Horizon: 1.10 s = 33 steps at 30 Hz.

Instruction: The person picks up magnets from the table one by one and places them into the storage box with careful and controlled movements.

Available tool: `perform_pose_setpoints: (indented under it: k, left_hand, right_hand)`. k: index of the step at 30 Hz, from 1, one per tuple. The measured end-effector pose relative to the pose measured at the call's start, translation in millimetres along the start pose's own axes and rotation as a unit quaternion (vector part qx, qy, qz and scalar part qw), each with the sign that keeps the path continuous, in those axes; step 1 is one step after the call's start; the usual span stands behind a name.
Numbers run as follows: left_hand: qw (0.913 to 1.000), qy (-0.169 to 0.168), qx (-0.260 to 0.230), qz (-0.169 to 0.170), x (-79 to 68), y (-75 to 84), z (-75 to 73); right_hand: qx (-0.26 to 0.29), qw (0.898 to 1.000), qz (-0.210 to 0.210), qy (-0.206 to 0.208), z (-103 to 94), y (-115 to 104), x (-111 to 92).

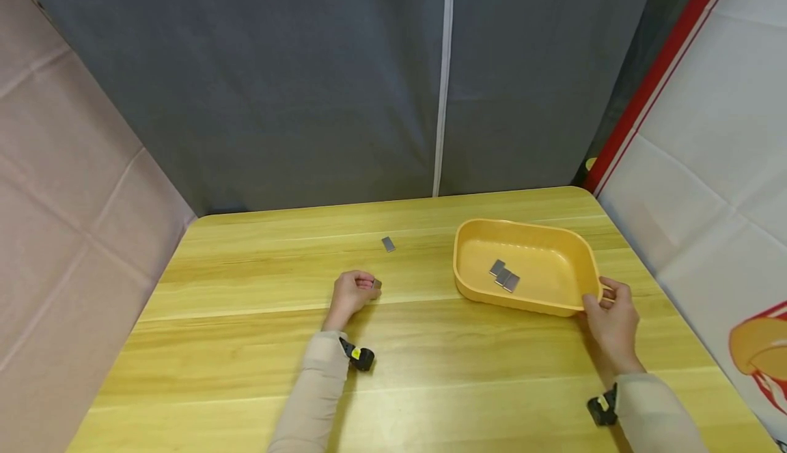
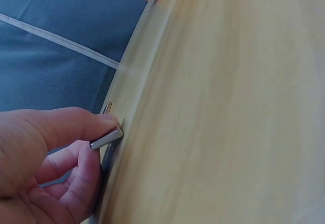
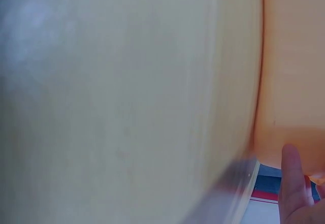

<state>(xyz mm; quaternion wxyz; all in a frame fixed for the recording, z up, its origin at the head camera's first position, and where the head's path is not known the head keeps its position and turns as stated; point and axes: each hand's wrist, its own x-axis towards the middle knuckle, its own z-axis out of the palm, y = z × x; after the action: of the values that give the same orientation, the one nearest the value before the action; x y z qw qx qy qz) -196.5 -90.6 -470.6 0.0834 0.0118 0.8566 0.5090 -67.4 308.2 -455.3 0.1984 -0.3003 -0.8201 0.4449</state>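
My left hand (image 1: 350,294) pinches a small rectangular metal block (image 1: 376,283) between thumb and fingers, low over the table. In the left wrist view the block (image 2: 106,138) looks silver, with a smooth edge. A similar flat grey block (image 1: 388,244) lies on the table just beyond that hand. To the right stands a yellow plastic tray (image 1: 556,234) with rounded corners, and several grey blocks (image 1: 505,278) lie inside it, touching. My right hand (image 1: 615,316) grips the tray's near right corner, thumb on the near side. Part of that hand is cut off in the right wrist view.
The wood-patterned table (image 1: 246,364) ends at a grey curtain (image 1: 307,98) at the back. A pink quilted sheet (image 1: 74,166) hangs along the left. Along the right side is a white sheet (image 1: 707,139) with a red border.
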Motion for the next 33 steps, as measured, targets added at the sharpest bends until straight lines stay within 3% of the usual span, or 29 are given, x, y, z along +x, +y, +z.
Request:
perform_pose_setpoints:
  k: [7,19,33]
  left_hand:
    - [1.0000,0.001,-0.002,0.004,-0.4,-0.7,3.6]
    - [0.9983,0.016,-0.030,0.047,-0.4,3.3,22.5]
    - [0.9888,-0.007,-0.105,0.105,-9.5,44.5,59.9]
  right_hand:
    - [0.005,1.000,0.001,-0.001,0.0,-1,0]
    - [0.001,1.000,0.000,-0.006,-0.8,0,0]
    - [0.000,1.000,-0.007,-0.007,-1.1,-1,0]
